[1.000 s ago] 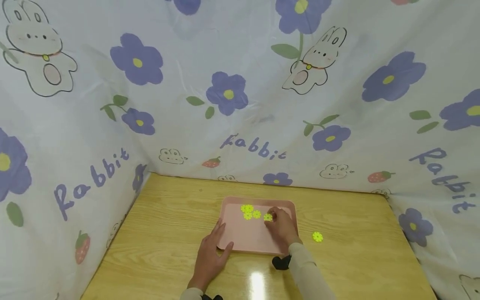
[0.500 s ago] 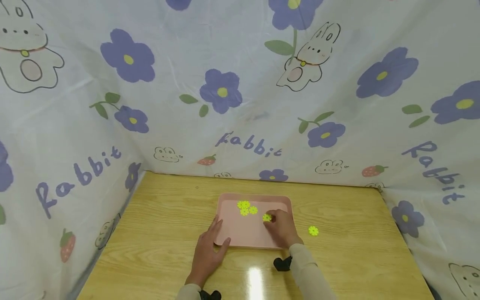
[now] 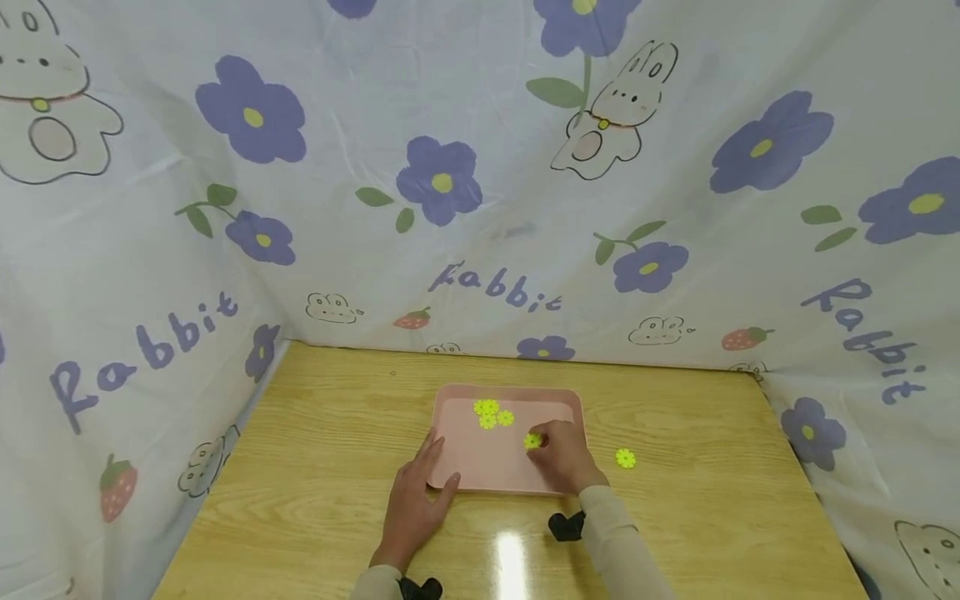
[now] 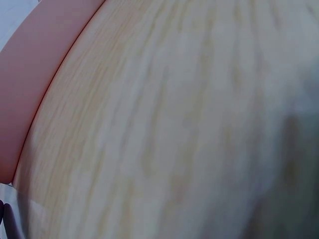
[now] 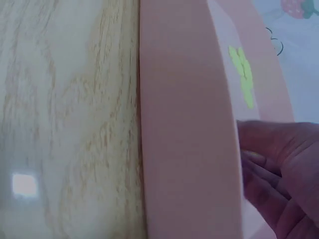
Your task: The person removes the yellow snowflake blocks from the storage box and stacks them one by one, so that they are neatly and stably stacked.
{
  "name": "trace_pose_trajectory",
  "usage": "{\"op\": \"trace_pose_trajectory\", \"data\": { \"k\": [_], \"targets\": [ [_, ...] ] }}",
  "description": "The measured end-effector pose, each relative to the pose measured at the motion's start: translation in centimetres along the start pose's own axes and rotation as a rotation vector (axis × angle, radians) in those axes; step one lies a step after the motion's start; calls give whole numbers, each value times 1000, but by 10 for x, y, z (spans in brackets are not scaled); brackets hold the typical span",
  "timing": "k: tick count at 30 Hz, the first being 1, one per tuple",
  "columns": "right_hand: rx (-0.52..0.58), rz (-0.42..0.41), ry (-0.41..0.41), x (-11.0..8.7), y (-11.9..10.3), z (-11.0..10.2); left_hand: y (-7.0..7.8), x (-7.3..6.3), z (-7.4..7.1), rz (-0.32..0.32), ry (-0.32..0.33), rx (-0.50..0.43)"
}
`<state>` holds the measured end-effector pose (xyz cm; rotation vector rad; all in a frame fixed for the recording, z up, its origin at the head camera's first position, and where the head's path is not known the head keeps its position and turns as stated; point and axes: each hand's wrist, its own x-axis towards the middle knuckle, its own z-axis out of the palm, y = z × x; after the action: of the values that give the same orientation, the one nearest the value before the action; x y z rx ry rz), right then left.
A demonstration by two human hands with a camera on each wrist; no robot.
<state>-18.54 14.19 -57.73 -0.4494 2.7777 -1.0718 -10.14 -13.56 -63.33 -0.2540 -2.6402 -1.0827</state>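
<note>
A pink tray (image 3: 480,467) lies on the table in the head view. In its far left part, several bright yellow snowflake-shaped discs (image 3: 488,412) lie close together. My right hand (image 3: 564,457) reaches over the tray's right side and pinches one yellow snowflake disc (image 3: 532,441) at its fingertips. At the tray's left edge rests my left hand (image 3: 415,500), fingers extended and thumb near the front left corner. The right wrist view shows curled right-hand fingers (image 5: 279,174) behind the tray wall (image 5: 189,119); the held disc is hidden there.
One more yellow disc (image 3: 626,458) lies on the wooden table (image 3: 315,450), right of the tray. White cloth (image 3: 360,225) printed with rabbits and purple flowers stands around the table's back and sides. Each wrist carries a black strap piece (image 3: 567,527).
The disc at my right fingertips has shifted toward the tray's near side, away from the others. My left hand keeps its place on the tray edge. The head view has tilted slightly.
</note>
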Motion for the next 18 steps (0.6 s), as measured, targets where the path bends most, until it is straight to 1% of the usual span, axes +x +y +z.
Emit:
{"op": "trace_pose_trajectory", "data": {
  "k": [5, 13, 18],
  "targets": [
    [13, 29, -14, -4, 2, 2, 0, 1, 0, -3, -1, -5],
    [34, 44, 4, -8, 7, 5, 0, 2, -1, 12, 8, -4],
    [-16, 5, 16, -11, 10, 7, 1, 1, 0, 8, 10, -6]
  ]
}}
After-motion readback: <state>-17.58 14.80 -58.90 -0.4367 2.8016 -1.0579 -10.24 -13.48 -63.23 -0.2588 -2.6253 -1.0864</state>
